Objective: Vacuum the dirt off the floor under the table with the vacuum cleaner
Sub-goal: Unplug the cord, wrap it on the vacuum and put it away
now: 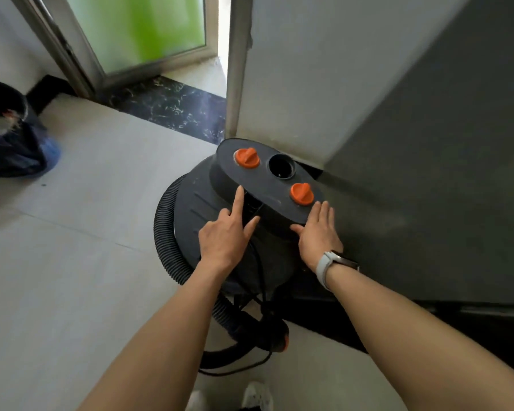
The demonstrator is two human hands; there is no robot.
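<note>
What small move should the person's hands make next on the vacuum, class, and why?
Probably grip the vacuum top with both hands and pull it from the wall. The left hand and right hand lie open on it, holding nothing, and the hose sits coiled around it.

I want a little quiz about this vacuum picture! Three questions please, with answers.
1. How many orange knobs sit on top of the vacuum cleaner?
2. True or false: the right hand lies flat on the vacuum's top.
3. Which wrist wears the watch: A left, B right?

Key: 1. Two, the other nearer the right hand. 2. True. 3. B. The left hand points a finger.
</note>
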